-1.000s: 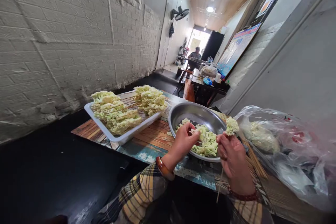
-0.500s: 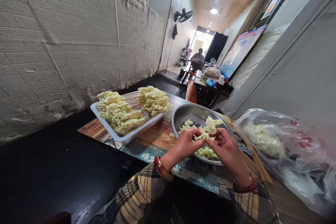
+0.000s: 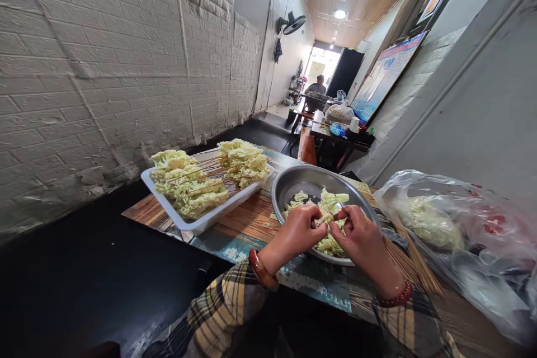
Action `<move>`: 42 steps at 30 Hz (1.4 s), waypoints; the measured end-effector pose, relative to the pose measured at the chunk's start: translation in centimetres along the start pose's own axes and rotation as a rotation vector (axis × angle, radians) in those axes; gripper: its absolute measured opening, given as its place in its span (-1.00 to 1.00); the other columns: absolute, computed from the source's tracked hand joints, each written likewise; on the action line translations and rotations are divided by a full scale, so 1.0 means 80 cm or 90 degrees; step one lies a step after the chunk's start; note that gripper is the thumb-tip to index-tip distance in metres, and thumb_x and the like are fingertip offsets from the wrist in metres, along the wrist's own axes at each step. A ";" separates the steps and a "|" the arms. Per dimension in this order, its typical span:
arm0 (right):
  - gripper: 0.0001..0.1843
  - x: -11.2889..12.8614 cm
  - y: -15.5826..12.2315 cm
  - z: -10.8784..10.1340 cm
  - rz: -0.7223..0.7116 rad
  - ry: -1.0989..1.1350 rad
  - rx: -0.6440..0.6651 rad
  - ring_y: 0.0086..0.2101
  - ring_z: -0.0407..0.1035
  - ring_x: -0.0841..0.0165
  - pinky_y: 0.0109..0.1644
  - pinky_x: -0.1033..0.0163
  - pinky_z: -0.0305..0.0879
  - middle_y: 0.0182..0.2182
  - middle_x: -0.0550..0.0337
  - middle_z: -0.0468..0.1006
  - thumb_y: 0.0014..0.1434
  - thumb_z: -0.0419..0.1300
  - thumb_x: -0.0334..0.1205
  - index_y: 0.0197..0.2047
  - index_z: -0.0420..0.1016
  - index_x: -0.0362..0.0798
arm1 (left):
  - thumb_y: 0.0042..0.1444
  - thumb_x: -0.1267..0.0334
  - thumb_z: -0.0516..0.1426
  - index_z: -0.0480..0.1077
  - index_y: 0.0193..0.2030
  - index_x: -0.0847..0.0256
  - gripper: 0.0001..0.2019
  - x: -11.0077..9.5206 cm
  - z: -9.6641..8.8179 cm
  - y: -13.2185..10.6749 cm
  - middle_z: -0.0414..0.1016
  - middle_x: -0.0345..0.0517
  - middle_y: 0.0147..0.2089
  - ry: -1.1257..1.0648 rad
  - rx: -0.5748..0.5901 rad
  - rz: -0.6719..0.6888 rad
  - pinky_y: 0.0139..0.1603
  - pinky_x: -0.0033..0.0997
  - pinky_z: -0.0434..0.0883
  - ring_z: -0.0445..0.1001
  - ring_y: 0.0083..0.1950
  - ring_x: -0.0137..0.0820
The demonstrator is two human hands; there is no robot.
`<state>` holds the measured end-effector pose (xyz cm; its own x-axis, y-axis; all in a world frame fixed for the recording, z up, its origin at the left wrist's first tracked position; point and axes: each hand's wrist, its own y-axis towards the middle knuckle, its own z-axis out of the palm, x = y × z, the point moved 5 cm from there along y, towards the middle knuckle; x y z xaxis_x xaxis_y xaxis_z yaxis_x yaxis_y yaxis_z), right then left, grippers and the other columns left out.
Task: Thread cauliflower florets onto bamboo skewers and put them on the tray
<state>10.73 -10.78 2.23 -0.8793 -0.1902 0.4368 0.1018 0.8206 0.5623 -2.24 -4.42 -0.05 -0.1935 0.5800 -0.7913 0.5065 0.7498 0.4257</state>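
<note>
Over a steel basin [image 3: 312,179], my left hand [image 3: 298,238] is closed on a pale cauliflower floret [image 3: 325,216]. My right hand [image 3: 363,240] meets it from the other side, thumb and fingers pinched at the same floret; its fingertips are partly hidden. Another floret with a green stem [image 3: 333,198] shows just beyond the fingers, and I cannot tell whether it is held or lying in the basin. Loose cauliflower pieces [image 3: 329,246] lie in the basin below. Left of it, a white tray [image 3: 239,203] carries skewered cauliflower [image 3: 243,162] in two rows.
Bamboo skewers [image 3: 413,268] lie right of the basin, beside a clear plastic bag [image 3: 482,279] with cauliflower inside. A brick-patterned wall [image 3: 104,67] runs along the left. Farther off, a person [image 3: 318,86] sits behind tables with bags on them.
The fingertips of both hands have shifted slightly around the floret. The green-stemmed floret beyond them sits lower and further left. The camera view has moved a little.
</note>
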 end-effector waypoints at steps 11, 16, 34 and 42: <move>-0.84 -0.064 0.010 -0.027 0.185 0.242 -0.034 -0.50 0.33 0.39 -0.40 0.25 0.27 -0.44 0.22 0.49 -0.06 0.22 -0.27 -0.40 0.28 0.03 | -0.03 0.29 0.15 0.34 -0.43 0.24 -0.92 0.027 0.002 0.008 0.35 -0.24 -0.49 -0.299 0.122 -0.147 -0.34 -0.43 0.35 0.38 -0.43 -0.44; -0.73 -0.066 -0.002 -0.024 0.269 0.440 -0.063 -0.59 0.24 0.47 -0.60 0.36 0.11 -0.39 0.15 0.53 0.01 0.27 -0.12 -0.36 0.23 0.02 | -0.07 0.20 0.25 0.43 -0.31 0.27 -0.79 0.026 0.007 0.012 0.42 -0.19 -0.34 -0.515 0.127 -0.178 -0.28 -0.49 0.39 0.40 -0.34 -0.48; -0.67 -0.042 -0.029 0.015 0.354 0.656 -0.181 -0.64 0.07 0.60 -0.62 0.44 -0.04 -0.50 0.42 0.34 -0.01 0.38 -0.12 -0.33 0.30 -0.02 | 0.13 0.38 0.02 0.49 -0.13 0.22 -0.75 0.018 0.016 0.017 0.56 -0.02 -0.11 -0.112 0.101 0.005 0.06 -0.29 0.34 0.47 -0.04 -0.27; -0.68 -0.027 -0.030 0.033 0.317 0.648 -0.201 -0.57 0.16 0.55 -0.56 0.41 0.10 -0.31 0.32 0.45 0.04 0.35 -0.10 -0.29 0.28 0.02 | -0.04 0.09 0.31 0.50 -0.17 0.27 -0.66 0.007 0.026 0.002 0.54 -0.06 -0.19 -0.416 0.068 -0.127 -0.12 -0.38 0.39 0.47 -0.17 -0.31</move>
<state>11.12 -10.90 -1.90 0.0532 -0.3460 0.9367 0.5656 0.7835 0.2573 -0.48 -4.63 -1.36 0.2378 0.0987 -0.9663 0.6000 0.7674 0.2261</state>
